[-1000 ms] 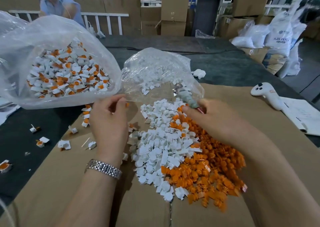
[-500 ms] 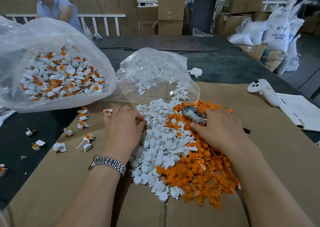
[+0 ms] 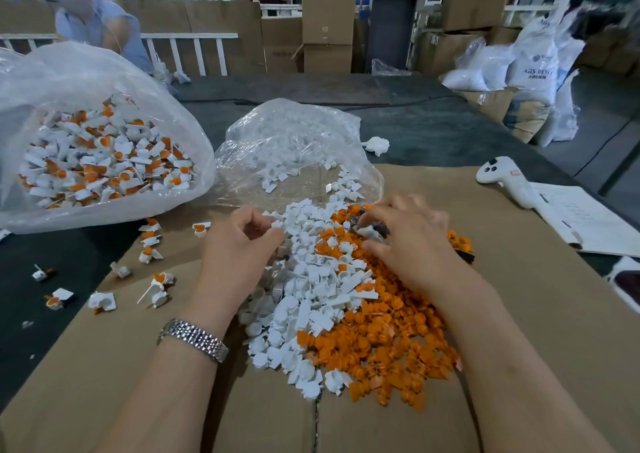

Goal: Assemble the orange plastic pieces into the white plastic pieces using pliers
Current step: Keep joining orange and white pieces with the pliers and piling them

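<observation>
at the far left a big clear bag holds finished white-and-orange pieces; its left side is cut off by the frame edge, and the film blurs the pieces deeper inside. below it a few loose finished pieces lie scattered over the dark table and the edge of the cardboard sheet.

the left hand, a metal watch on its wrist, sits at the left edge of the white pieces, fingers curled inward with the tips close together; whether they pinch a piece cannot be told, since the palm side is hidden.

behind the pile a smaller clear bag lies open, white pieces spilling out of it; its contents are hazy through the creased plastic.

the orange pieces lie heaped against the white ones on their right. the right hand rests on top of that heap, fingers curled round the pliers, which are mostly covered: only a blurred grey part by the fingertips and a dark bit past the wrist show. the state of the tool's jaws cannot be made out.

further right a white controller lies on papers, cut off by the edge.
</observation>
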The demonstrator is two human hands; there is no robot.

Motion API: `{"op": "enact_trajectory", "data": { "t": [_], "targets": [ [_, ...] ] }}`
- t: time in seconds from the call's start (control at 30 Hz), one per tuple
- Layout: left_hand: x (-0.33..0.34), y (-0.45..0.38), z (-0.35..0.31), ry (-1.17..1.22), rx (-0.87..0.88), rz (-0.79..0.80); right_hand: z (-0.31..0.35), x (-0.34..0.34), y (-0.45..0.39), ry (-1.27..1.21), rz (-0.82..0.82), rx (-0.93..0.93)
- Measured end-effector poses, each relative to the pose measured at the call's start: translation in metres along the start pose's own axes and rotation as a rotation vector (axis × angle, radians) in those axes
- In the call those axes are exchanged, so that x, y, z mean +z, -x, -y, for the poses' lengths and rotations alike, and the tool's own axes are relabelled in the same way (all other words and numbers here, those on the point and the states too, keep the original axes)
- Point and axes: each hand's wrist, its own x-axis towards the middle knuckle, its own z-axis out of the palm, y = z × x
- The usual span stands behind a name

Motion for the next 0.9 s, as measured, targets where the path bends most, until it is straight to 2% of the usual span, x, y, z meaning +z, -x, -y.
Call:
{"op": "enact_trajectory", "data": {
  "t": [0.17, 0.3, 0.47, 0.7, 0.9],
  "targets": [
    [0.002, 0.003, -0.004, 0.134, -0.063, 0.046, 0.008, 0.006, 0.0, 0.108, 0.077, -0.066],
    [0.001, 0.006, -0.008, 0.186, -0.092, 0.095, 0.012, 0.007, -0.002, 0.173, 0.055, -0.099],
    [0.0, 0.008, -0.01, 0.264, -0.125, 0.161, 0.011, 0.01, -0.001, 0.125, 0.027, -0.113],
    [-0.004, 0.005, -0.011, 0.632, -0.22, 0.337, 0.009, -0.002, 0.001, -0.406, -0.114, -0.055],
    [0.001, 0.004, -0.011, 0.704, -0.225, 0.387, 0.026, -0.01, 0.008, -0.803, -0.059, -0.136]
  ]
}}
